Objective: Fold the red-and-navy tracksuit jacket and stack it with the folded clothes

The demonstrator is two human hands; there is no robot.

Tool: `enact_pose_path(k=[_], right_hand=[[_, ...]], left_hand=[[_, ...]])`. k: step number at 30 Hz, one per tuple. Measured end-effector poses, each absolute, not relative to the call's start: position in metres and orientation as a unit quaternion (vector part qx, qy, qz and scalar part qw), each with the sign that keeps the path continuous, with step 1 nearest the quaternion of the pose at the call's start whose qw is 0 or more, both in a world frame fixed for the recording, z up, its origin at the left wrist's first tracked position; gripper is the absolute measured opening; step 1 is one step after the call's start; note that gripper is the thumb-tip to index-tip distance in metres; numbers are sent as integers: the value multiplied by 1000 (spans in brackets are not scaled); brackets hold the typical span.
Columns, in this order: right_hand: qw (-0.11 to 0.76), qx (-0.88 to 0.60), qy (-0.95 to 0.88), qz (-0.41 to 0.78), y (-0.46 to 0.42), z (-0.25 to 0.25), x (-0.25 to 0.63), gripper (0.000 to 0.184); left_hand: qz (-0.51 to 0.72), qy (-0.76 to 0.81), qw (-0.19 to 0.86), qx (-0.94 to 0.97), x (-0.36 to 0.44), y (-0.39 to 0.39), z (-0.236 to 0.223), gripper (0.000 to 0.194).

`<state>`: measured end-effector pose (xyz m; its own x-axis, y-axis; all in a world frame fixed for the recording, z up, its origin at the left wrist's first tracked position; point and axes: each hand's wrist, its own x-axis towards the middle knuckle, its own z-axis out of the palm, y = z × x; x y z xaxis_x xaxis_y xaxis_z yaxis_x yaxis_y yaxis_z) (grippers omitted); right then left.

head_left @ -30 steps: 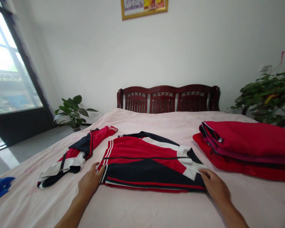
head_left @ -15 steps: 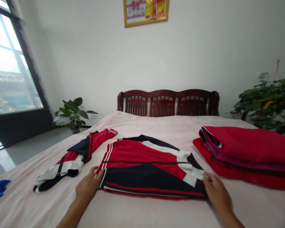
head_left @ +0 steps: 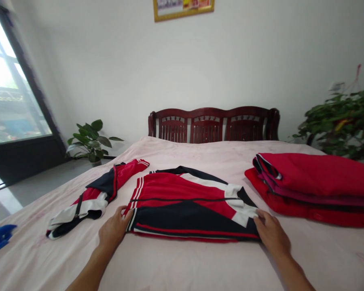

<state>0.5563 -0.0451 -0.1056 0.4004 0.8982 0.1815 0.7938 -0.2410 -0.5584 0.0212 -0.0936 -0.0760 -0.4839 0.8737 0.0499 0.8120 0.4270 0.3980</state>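
- The jacket (head_left: pixel 176 216): red, navy and white blocks, white-striped hem.
- Left of the jacket, I see another garment (head_left: pixel 104 184), likewise red, navy and white.
- Right of the jacket, a pile (head_left: pixel 318 176): red, with a magenta layer.
- Under the jacket, the sheet (head_left: pixel 188 264): pale pink, faintly blotched.
- Beyond the jacket, the headboard (head_left: pixel 206 131): dark reddish brown.

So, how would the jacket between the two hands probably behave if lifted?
The jacket looks floppy, since its white collar lies in soft folds. Lying flat and thin, it is probably light. Its loose far sleeve may dangle.
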Motion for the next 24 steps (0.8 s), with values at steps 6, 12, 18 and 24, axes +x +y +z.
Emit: enact_pose_path(k=[6, 12, 18, 24], right_hand=[[283, -792, -536, 77, -46, -100, 552, 58], [201, -821, -525, 98, -48, -87, 544, 63], [175, -819, -540, 84, -48, -85, 543, 59], [162, -824, -538, 75, -50, -81, 541, 56]], left_hand=[[179, 847, 83, 494, 23, -93, -73, 59], [188, 837, 67, 510, 21, -94, -74, 52], [208, 818, 71, 532, 19, -94, -77, 53], [215, 831, 108, 502, 14, -87, -81, 67]])
